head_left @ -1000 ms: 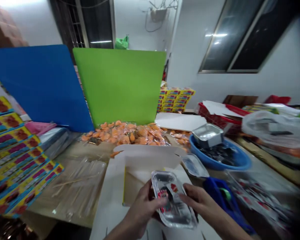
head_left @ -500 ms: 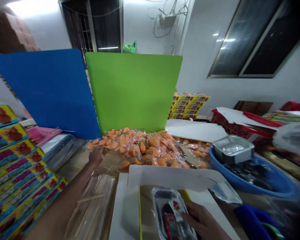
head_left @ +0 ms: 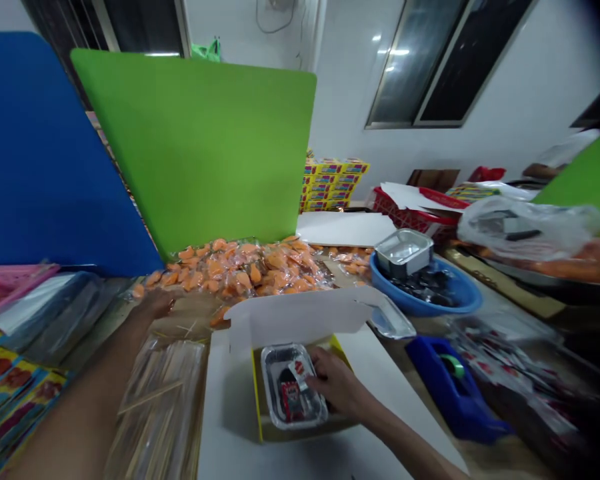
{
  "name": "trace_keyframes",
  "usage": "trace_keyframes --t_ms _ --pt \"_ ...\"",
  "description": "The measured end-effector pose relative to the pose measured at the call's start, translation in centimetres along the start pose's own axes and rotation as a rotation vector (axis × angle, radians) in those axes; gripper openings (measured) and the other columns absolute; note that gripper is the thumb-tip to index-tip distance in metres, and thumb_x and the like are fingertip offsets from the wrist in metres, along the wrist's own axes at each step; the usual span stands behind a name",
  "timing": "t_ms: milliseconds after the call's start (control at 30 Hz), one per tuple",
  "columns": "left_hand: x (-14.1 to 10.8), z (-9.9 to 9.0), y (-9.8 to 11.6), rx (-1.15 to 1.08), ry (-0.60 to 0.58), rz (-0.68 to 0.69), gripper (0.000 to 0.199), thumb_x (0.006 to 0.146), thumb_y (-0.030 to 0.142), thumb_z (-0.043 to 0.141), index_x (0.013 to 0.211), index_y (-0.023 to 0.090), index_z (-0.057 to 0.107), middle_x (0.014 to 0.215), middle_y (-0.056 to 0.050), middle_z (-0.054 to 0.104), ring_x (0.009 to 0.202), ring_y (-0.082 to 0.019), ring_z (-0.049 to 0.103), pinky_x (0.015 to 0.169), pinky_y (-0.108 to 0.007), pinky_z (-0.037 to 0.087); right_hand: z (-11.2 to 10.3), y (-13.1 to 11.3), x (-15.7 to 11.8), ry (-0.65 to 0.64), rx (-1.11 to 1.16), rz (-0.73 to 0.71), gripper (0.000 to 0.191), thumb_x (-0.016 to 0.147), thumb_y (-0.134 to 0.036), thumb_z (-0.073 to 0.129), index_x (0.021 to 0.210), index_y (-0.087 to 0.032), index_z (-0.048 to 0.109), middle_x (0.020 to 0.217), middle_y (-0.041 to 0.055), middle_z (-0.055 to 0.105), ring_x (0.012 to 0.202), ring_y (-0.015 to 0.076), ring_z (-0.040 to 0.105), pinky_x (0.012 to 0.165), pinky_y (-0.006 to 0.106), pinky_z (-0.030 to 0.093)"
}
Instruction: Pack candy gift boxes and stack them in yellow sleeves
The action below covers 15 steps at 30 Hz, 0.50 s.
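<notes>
My right hand [head_left: 336,385] is at the right side of a foil tray [head_left: 270,393], its fingers closed on a small white sachet [head_left: 299,371] with red print. Inside the tray lie a red-and-dark packet [head_left: 291,400] and a round black item that is partly hidden. The tray sits in an open box [head_left: 260,427] with yellow edges and a raised white lid. At the near edge of a heap of wrapped orange pieces [head_left: 250,267] is my left hand [head_left: 156,304], dark and blurred. Its fingers cannot be made out.
Thin wooden sticks [head_left: 155,400] in clear plastic lie left of the box. To the right are a blue tape dispenser [head_left: 455,387], many sachets [head_left: 515,380] and a blue basin [head_left: 460,303] of black items with foil trays on top. A green board [head_left: 205,147] stands behind.
My view has turned right and down, bringing the tape dispenser and sachets further into sight. My right hand stays at the tray with the sachet; my left stays by the orange heap.
</notes>
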State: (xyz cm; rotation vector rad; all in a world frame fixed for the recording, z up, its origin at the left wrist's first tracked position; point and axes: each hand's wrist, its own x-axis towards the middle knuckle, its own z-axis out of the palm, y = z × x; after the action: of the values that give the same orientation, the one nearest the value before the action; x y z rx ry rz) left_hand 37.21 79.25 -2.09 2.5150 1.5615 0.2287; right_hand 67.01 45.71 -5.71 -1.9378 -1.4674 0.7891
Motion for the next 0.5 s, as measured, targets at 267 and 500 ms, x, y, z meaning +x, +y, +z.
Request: trace_keyframes --t_ms 267,500 --pt "-5.2 -4.3 4.8 0.314 0.136 -0.109 0.034 0.083 0.034 0.041 0.107 0.010 0.051 0.084 -0.015 0.064 0.085 -0.030 0.058 0.075 -0.037 0.039 -0.3 -0.3 -0.9 0.069 -0.050 -0.076 0.029 0.073 -0.012 0.053 0.101 -0.017 0.047 0.087 0.0055 0.064 0.077 0.0194 0.060 0.068 0.027 0.041" --pt "-19.6 -4.0 11.5 -0.036 0.230 -0.238 0.032 0.073 0.052 0.053 0.079 0.021 0.051 0.068 -0.002 0.062 0.063 -0.020 0.058 0.057 -0.025 0.036 -3.2 0.5 -3.6 0.225 -0.026 -0.223 0.005 0.080 -0.021 0.050 0.084 -0.018 0.051 0.088 0.0047 0.057 0.062 0.0135 0.056 0.059 0.026 0.043"
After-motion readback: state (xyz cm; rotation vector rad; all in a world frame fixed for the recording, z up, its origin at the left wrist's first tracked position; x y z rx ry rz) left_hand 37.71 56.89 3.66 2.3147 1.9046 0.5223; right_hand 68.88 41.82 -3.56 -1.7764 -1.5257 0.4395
